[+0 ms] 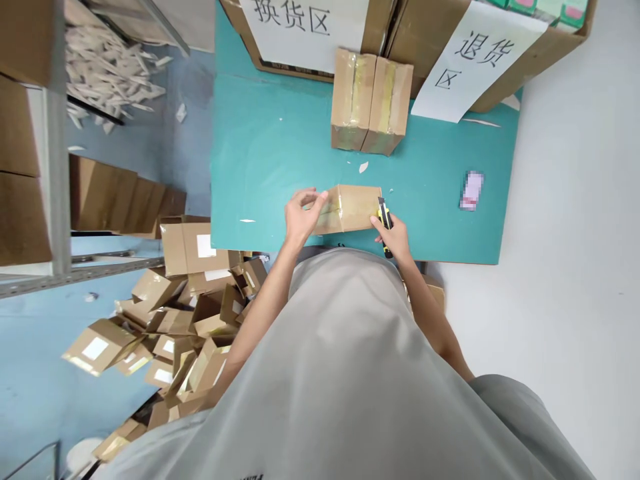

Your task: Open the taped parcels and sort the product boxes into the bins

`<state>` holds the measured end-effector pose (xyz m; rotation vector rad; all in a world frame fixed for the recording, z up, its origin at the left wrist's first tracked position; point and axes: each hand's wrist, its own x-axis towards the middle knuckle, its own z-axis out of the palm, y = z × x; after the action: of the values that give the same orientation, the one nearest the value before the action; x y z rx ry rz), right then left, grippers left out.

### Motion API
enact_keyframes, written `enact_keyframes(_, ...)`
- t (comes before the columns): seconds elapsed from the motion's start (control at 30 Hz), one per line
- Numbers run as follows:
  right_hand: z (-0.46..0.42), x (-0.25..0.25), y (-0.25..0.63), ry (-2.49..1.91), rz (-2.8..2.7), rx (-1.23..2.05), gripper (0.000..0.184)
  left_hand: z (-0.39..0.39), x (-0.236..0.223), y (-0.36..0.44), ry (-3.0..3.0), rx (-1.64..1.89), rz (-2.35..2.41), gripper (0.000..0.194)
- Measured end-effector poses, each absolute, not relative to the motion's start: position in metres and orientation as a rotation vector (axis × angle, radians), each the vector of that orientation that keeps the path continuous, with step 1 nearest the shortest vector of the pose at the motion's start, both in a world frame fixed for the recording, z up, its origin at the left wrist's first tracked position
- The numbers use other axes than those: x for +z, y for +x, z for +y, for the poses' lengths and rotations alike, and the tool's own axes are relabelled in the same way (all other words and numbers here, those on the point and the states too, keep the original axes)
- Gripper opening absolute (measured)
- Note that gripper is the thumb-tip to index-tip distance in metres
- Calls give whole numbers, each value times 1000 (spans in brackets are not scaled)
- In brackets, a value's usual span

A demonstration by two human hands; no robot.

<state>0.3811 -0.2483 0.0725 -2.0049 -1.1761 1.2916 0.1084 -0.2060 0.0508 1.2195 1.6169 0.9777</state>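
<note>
A small taped cardboard box [361, 205] lies on the green table mat in front of my body. My left hand [303, 215] is at its left end, with the thumb over the top edge and the fingers curled at the far side. In my right hand [395, 239] is a yellow and black utility knife [384, 215], its head pointing away from me. That hand is at the right end of the box, and its thumb touches the box or lies just over it. Whether the blade is out is too small to tell.
Two taped boxes [370, 100] stand at the back of the green table [270, 147], before large cartons with paper signs [480, 57]. A pixelated pinkish item [471, 191] lies at right. Opened cartons [190, 313] are heaped on the floor at left, near a metal shelf [56, 160].
</note>
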Motion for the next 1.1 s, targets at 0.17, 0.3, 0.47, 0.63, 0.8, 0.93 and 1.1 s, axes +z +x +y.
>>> enact_keyframes(0.17, -245, 76, 370, -1945, -1177, 1395, 56, -203, 57, 102, 1182, 871, 1391, 75)
enact_keyframes(0.3, -237, 91, 369, -2024, -1338, 1280, 49, -209, 52, 107, 1107, 894, 1375, 69)
enact_keyframes(0.47, -215, 115, 377, -2099, -1717, 1059, 48, -212, 41, 128, 1060, 865, 1415, 46)
enact_keyframes(0.63, -215, 129, 366, -2204, -1987, 697, 66, -197, 27, 126, 987, 891, 1455, 42)
enact_keyframes(0.8, -236, 148, 336, -2062, -2361, 850, 66, -184, 20, 115, 972, 880, 1454, 51)
enact_keyframes(0.93, -240, 158, 314, -2016, -2505, 1079, 65, -182, 29, 116, 930, 867, 1493, 58)
enact_keyframes(1.1, -234, 165, 303, -2088, -2550, 1105, 63, -182, 42, 118, 900, 858, 1518, 61)
